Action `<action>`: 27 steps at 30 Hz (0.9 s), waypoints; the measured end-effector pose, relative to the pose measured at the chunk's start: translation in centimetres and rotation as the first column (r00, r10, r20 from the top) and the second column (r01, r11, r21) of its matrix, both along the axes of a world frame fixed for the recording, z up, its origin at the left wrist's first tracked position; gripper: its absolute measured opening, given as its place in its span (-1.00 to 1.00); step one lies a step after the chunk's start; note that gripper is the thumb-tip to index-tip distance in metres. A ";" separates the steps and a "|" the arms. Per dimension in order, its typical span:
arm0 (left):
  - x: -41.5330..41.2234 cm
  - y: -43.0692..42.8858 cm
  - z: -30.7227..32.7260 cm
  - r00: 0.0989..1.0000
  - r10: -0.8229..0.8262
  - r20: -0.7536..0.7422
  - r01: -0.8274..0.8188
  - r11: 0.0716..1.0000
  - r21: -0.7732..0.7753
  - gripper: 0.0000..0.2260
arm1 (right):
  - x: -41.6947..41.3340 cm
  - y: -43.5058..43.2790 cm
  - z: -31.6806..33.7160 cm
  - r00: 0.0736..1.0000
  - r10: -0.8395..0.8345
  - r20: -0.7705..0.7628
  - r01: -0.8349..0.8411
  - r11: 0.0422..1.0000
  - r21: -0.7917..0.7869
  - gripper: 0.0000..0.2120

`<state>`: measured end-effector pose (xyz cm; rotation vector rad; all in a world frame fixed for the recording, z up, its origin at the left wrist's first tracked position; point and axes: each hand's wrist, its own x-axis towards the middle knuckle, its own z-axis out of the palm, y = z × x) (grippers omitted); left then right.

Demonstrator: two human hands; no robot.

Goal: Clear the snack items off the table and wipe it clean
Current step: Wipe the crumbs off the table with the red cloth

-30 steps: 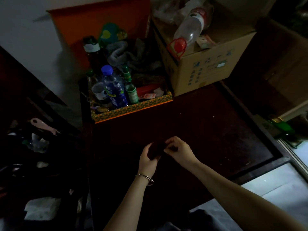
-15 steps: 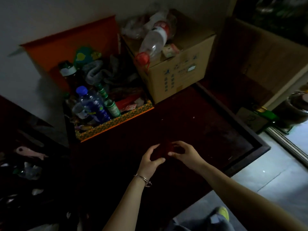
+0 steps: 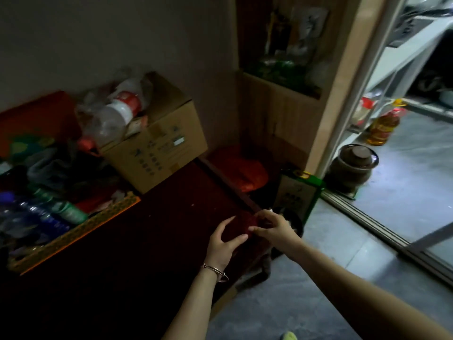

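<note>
Dark red, and hard to read in this dim light, is the small packet [image 3: 241, 227] we hold between both hands above the near right corner of the table [image 3: 137, 241]. At far left the tray [image 3: 73, 235] of bottles sits on the table, and right of it the carton [image 3: 157, 146]; neither is touched. Our left hand [image 3: 224, 244], bangle at the wrist, cups the packet from the left with thumb and fingers curled round it, while our right hand [image 3: 274, 228] pinches its right edge between thumb and forefinger. We judge it a light, soft wrapper, likely thin and crinkly, so it should crush or slip more readily than break; the surest hold would be the flat faces, pinched as now, or the whole thing gathered into one palm. Its long axis seems to run left to right between our hands, tilted a little toward the far right, though its ends are hidden by our fingers and we cannot tell which end is the opening. Right of the table, on the floor, stands a green box [image 3: 297, 192].
</note>
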<state>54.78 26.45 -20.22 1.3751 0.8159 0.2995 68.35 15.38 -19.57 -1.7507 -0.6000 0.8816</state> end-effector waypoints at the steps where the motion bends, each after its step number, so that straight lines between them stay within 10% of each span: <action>1: 1.5 -1.3 0.3 1.000 -0.020 0.006 0.020 1.000 0.001 -0.59 | 1.4 -1.5 0.0 1.000 -0.026 0.003 0.026 1.000 0.007 -0.76; 27: 42.7 -16.7 3.4 0.835 -0.544 0.080 0.539 0.839 0.076 -0.54 | 32.8 -21.9 2.3 0.769 -0.639 -0.019 0.637 0.762 0.117 -0.81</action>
